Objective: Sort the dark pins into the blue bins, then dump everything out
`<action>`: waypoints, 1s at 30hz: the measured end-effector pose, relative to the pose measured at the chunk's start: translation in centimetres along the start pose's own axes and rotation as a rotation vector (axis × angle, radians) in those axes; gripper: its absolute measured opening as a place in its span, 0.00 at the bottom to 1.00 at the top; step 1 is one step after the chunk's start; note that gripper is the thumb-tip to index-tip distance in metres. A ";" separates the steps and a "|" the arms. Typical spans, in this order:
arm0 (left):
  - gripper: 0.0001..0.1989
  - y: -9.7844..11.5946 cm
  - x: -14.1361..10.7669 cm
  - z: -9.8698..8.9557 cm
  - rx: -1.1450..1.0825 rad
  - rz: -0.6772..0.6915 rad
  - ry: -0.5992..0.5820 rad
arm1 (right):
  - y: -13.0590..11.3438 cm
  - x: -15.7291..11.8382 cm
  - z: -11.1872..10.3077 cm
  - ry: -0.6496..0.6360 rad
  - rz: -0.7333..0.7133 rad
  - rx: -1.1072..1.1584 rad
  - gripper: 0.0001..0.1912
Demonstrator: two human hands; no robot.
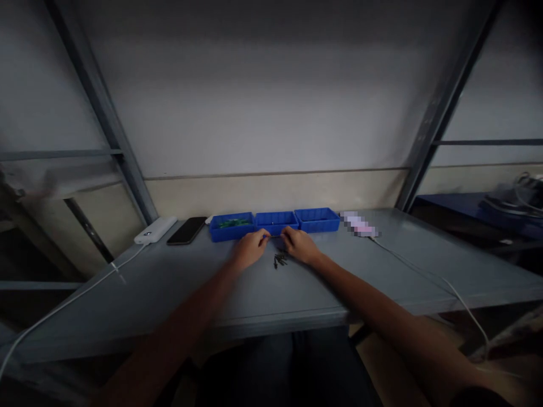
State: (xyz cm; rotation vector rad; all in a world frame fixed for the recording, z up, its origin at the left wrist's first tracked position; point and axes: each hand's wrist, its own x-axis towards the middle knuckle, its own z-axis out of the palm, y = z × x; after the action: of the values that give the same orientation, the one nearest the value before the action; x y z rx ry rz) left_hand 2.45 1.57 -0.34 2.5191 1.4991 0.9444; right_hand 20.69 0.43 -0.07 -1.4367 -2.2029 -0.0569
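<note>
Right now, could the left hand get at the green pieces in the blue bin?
Probably yes: the left hand is close to that open-topped bin, and nothing visible covers the green pieces. Its fingertips seem busy with a small thin part, though.

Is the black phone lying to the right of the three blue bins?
No, the black phone lies left of all three blue bins, beside the white power bank.

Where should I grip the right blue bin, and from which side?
Probably the near wall of the right blue bin, pinched over its rim from the front: it stands upright and exposed, while the middle bin crowds its left end.
</note>
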 end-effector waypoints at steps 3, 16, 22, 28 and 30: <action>0.10 0.0 0.0 0.0 -0.003 0.010 -0.007 | 0.0 0.0 0.1 -0.001 0.004 -0.015 0.15; 0.11 -0.5 0.0 0.3 -0.018 0.087 -0.051 | -0.1 0.0 0.0 0.007 0.028 -0.040 0.16; 0.11 -0.2 0.0 0.1 -0.022 0.071 -0.086 | -0.2 -0.1 -0.3 0.001 0.048 -0.047 0.16; 0.12 0.0 0.0 0.0 0.017 0.027 -0.088 | -0.2 0.1 -0.1 0.028 0.011 0.053 0.13; 0.11 0.0 0.1 0.0 0.029 0.019 -0.084 | -0.3 0.1 -0.5 0.098 -0.016 0.100 0.11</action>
State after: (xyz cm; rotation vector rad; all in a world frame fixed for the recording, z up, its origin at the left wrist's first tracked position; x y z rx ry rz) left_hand 2.47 1.59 -0.27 2.5628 1.4783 0.8142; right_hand 20.55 0.22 0.46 -1.3336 -2.1073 -0.0218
